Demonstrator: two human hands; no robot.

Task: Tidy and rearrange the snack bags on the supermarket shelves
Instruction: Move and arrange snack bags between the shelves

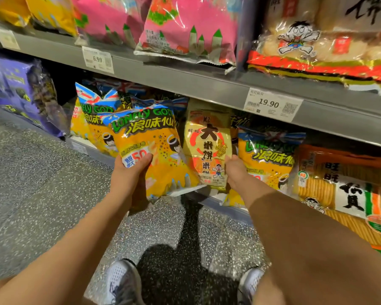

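Orange and glossy, the Lonely God snack bag [154, 148] sat in the person's left hand [133, 166], held out in front of the lower shelf [211, 202] and tilted so its top leaned to the left. The thumb lay across the front by the red "50" and the fingers curled round behind, so the hand was clamped on the bag's lower left corner. Just beside it, the right hand [235, 170] gripped the right edge of a pale yellow rice-cracker bag [207, 146], with the thumb on the front and the fingers out of sight behind. That bag stood upright at the front of the lower shelf, and the orange bag's bottom seam overlapped its lower left corner. More of the same orange bags were stacked on either side, one group to the left [90, 119] and another to the right [266, 159]. A large orange cracker pack [343, 190] lay at the far right and a purple bag [13, 89] at the far left. On the grey upper shelf [185, 82] rested pink bags [185, 25] and clear packs of white crackers [317, 40]. Its front rail carried price tags reading 6.99 [98, 59] and 19.90 [272, 104]. Below, both of the person's grey shoes [123, 280] stood on speckled flooring [31, 183].
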